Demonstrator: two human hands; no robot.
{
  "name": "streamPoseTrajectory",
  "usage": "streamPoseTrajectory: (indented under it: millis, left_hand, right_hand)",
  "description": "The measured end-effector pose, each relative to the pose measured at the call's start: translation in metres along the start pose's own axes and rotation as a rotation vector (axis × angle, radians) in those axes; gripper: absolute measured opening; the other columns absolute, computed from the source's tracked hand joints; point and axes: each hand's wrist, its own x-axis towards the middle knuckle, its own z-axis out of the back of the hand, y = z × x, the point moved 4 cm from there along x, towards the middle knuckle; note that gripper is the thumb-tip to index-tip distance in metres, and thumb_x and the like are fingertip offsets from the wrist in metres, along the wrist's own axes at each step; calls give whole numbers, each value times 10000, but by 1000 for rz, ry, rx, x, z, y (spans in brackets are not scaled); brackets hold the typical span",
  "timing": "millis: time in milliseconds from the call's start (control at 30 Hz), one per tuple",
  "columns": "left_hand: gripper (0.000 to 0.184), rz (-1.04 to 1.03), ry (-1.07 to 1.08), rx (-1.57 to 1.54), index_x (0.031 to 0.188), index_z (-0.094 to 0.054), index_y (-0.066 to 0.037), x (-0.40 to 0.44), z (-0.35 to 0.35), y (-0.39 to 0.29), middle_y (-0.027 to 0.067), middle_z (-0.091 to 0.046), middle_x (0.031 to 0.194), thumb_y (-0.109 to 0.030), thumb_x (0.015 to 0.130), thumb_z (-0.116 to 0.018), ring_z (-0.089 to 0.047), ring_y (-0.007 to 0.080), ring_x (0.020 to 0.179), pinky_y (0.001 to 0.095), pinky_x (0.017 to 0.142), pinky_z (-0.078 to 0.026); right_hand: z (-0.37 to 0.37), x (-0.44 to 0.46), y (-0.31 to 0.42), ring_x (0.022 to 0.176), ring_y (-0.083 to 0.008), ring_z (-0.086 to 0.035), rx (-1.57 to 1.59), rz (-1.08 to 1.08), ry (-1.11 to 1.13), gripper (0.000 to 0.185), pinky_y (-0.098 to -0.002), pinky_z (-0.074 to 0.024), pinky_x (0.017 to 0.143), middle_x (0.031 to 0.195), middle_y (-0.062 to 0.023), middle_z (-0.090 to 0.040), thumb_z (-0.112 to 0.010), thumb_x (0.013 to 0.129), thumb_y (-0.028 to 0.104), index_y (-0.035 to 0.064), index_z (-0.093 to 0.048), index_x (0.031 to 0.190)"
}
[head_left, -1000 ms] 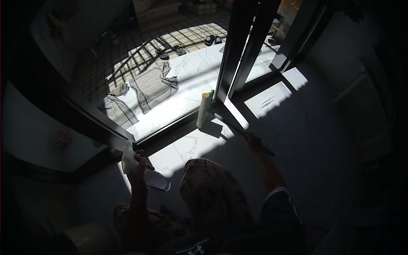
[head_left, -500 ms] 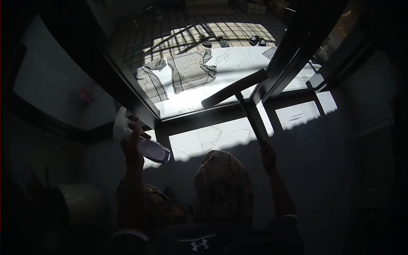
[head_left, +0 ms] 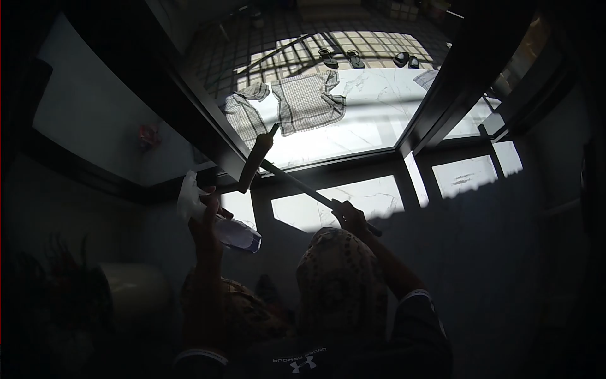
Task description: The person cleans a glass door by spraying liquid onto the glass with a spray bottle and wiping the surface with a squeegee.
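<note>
My left hand [head_left: 207, 222] is wrapped round a spray bottle [head_left: 237, 234] with a white trigger head, held tilted on the left side. My right hand [head_left: 349, 217] grips the long handle of a squeegee [head_left: 303, 187], near the handle's lower end. The squeegee's dark head stands at a steep slant beside the left post of the dark door frame [head_left: 218, 142]. Whether its blade touches the glass or the frame I cannot tell.
Through the doorway, checkered cloths [head_left: 309, 101] lie on the sunlit white floor [head_left: 372, 114]. Sandals [head_left: 341, 59] and dark shoes [head_left: 406, 60] are behind them. A pale rounded pot [head_left: 136, 294] with a dark plant [head_left: 60, 271] stands at lower left.
The squeegee has swung from the right of the doorway to the left post, its head turning steeper. My right hand has moved left with it. The spray bottle stays in my left hand.
</note>
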Motion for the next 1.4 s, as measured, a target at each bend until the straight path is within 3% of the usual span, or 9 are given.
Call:
streamPoseTrajectory:
  millis: [567, 667, 767, 1033, 1067, 1100, 1267, 1333, 1400]
  left_hand:
    - [254, -21, 33, 37, 996, -471, -8, -12, 3, -10, 8, -434, 665, -97, 764, -529, -474, 110, 572, 274, 537, -446]
    - [249, -11, 43, 24, 991, -473, -11, -12, 1, -7, 9, -437, 665, -98, 765, -532, -475, 112, 570, 275, 546, -445]
    - [240, 39, 45, 13, 977, -473, -19, -13, -4, -4, 11, -441, 671, -103, 762, -542, -479, 113, 578, 274, 557, -438]
    - [206, -1, 103, -12, 960, -477, -33, -14, -12, 6, 15, -467, 714, -99, 774, -534, -481, 111, 571, 257, 558, -423]
    - [244, 10, 119, -1, 994, -473, -23, -14, -12, 7, 29, -491, 787, -104, 774, -538, -493, 107, 581, 255, 554, -428]
    - [281, 17, 135, 9, 1028, -468, -12, -13, -14, 8, 43, -515, 860, -108, 774, -543, -505, 104, 591, 253, 549, -433]
    - [309, 56, 164, 9, 1049, -462, -12, -13, -31, 10, 33, -510, 826, -146, 784, -543, -502, 97, 593, 253, 552, -429]
    - [325, 38, 179, 34, 1060, -460, -12, -12, -32, 11, 33, -511, 820, -165, 786, -546, -504, 97, 595, 256, 555, -428]
    - [346, 48, 178, 18, 1070, -460, -20, -11, -33, 15, 30, -515, 784, -192, 784, -553, -506, 101, 589, 255, 553, -422]
  right_hand:
    - [-26, -6, -32, 524, -181, -515, -160, 40, 8, 334, -306, -424, 407, 682, -21, -475, -562, 786, 215, 169, -506, 1112]
    - [-29, -7, -34, 622, -213, -552, -89, -61, 68, 329, -309, -449, 492, 719, -56, -524, -595, 754, 154, 115, -549, 1077]
    - [-23, -7, -34, 564, -167, -532, -270, 55, 45, 337, -292, -436, 413, 682, -26, -471, -563, 778, 230, 170, -496, 1103]
    - [43, -20, -59, 578, -179, -515, -382, 53, 31, 350, -297, -409, 389, 683, -41, -466, -542, 793, 259, 154, -481, 1121]
    - [51, -23, -63, 567, -177, -507, -428, 45, 33, 350, -298, -402, 382, 678, -42, -463, -538, 799, 264, 153, -477, 1126]
    - [62, -24, -62, 624, -223, -531, -393, -93, 77, 276, -338, -413, 461, 716, -72, -502, -586, 768, 198, 121, -562, 1032]
    - [107, -42, -81, 588, -220, -528, -456, -53, 12, 255, -331, -412, 449, 716, -71, -497, -560, 792, 189, 119, -550, 1036]
    - [119, -48, -88, 553, -183, -499, -606, 2, -21, 376, -309, -381, 372, 678, -53, -444, -540, 802, 267, 144, -454, 1146]
    - [131, -58, -97, 552, -195, -502, -626, -31, -16, 380, -315, -389, 383, 702, -57, -447, -534, 808, 252, 137, -452, 1160]
